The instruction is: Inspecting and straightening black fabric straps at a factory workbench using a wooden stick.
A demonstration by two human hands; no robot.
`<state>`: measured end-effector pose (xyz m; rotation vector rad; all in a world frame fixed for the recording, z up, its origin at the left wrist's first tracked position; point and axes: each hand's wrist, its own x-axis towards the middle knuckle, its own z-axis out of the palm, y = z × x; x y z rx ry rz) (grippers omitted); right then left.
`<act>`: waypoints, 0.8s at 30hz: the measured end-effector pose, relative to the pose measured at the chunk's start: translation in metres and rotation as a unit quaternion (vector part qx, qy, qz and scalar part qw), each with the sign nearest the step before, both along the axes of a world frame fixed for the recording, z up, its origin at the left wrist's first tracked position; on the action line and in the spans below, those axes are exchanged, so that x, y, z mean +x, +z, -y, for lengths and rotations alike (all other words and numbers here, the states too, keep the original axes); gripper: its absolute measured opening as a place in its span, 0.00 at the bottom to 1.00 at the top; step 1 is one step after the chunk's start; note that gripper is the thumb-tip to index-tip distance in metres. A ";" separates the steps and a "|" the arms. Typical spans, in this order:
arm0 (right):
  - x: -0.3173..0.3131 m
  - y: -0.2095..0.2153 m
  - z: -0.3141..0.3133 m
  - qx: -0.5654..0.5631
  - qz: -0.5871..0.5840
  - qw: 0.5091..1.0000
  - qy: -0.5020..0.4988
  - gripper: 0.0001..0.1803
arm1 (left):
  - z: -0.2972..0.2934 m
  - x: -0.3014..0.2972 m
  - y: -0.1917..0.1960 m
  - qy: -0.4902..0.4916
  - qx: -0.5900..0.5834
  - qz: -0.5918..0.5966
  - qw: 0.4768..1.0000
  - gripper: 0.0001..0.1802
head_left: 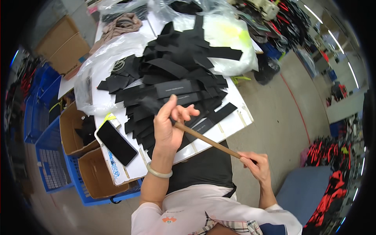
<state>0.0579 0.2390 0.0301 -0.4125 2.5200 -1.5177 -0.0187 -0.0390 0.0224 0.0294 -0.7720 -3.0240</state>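
Note:
My right hand [256, 166] is closed round one end of a thin wooden stick [207, 140], which slants up and left across my front. The stick's other end meets the palm of my left hand [170, 121], whose fingers are curled over it. A blurred black fabric strip [152, 105] runs from the left hand, seemingly gripped there at the stick's tip; the fingers partly hide that spot. Under and beyond the left hand lies a large heap of black strips [184, 66], some with a grey printed patch [172, 88].
The heap covers a white table [244, 109]. A phone [116, 143] lies at its near left corner. Clear plastic bags [92, 82] and a brown cloth [123, 26] sit farther back. Cardboard boxes [100, 172] in blue crates [53, 164] stand at left, a blue-grey padded surface [303, 192] at right.

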 end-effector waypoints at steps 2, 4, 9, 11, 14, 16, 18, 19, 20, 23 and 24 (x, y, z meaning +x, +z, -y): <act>-0.003 -0.004 0.004 0.031 -0.053 0.998 0.014 0.10 | -0.021 -0.001 0.000 -0.038 -0.024 -0.001 0.999 0.24; -0.013 -0.004 0.049 -0.084 -0.028 0.995 -0.051 0.10 | -0.059 0.015 0.007 -0.056 -0.101 0.034 0.993 0.25; -0.010 -0.010 0.037 -0.095 0.050 0.994 -0.011 0.12 | -0.022 0.014 0.005 0.087 -0.084 -0.089 0.989 0.27; 0.001 -0.017 0.019 -0.128 0.083 0.988 -0.022 0.11 | -0.018 0.006 0.010 0.103 -0.085 -0.108 0.985 0.33; 0.009 -0.020 0.031 -0.190 0.155 0.968 -0.049 0.12 | -0.020 0.003 0.001 0.091 -0.074 -0.147 0.982 0.37; 0.003 -0.019 0.051 -0.239 0.194 0.951 -0.040 0.12 | -0.026 0.007 0.001 0.086 -0.083 -0.135 0.983 0.41; 0.000 -0.016 0.064 -0.269 0.205 0.940 -0.035 0.12 | -0.030 0.012 0.006 0.111 -0.143 -0.132 0.975 0.41; -0.001 -0.017 0.069 -0.322 0.253 0.912 -0.026 0.13 | -0.032 0.012 0.006 0.129 -0.159 -0.138 0.969 0.41; -0.001 -0.017 0.071 -0.375 0.299 0.877 -0.016 0.13 | -0.033 0.014 0.007 0.122 -0.160 -0.139 0.970 0.41; 0.000 -0.022 0.064 -0.407 0.349 0.844 -0.008 0.14 | -0.030 0.011 0.000 0.242 -0.343 -0.058 0.906 0.42; 0.003 -0.024 0.061 -0.426 0.377 0.823 -0.007 0.15 | -0.032 0.011 -0.005 0.232 -0.345 -0.059 0.907 0.42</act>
